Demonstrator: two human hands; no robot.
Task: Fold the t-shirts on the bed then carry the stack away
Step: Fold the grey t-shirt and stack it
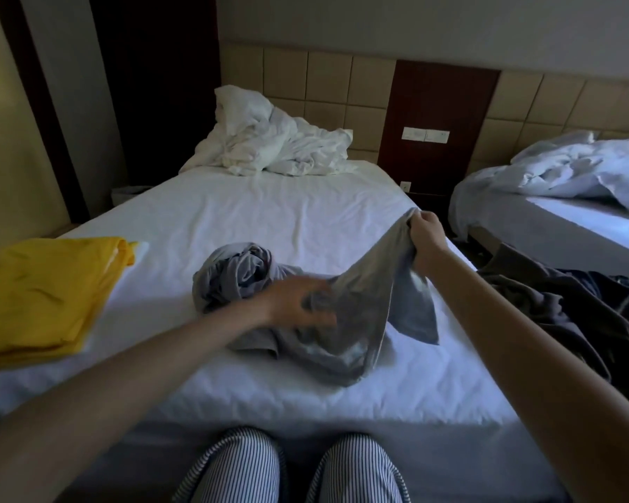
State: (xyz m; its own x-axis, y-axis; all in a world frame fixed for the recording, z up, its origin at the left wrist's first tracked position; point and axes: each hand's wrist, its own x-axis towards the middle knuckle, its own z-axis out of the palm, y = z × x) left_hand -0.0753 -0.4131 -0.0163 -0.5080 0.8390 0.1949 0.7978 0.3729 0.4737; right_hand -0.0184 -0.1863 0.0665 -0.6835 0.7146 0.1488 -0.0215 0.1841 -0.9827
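A person stood at the foot of a white-sheeted bed (269, 219), with a second bed (578, 226) well apart to the right, its covers rumpled. A crumpled white duvet (269, 139) was heaped against the padded headboard. A dark garment (578, 310) lay spread over the near bed's right edge, and a folded yellow t-shirt (40, 292) rested flat at its left edge. Between them, in the middle of the mattress, sat a grey t-shirt (360, 321), partly bunched into a twist and partly drawn taut off the sheet. The person's knees, in striped trousers (240, 470), showed at the bed's foot. The right hand (427, 241) gripped one edge of the grey t-shirt and held it raised above the sheet. The left hand (295, 303), blurred, had its fingers curled into the same fabric lower down, near the bunched part.
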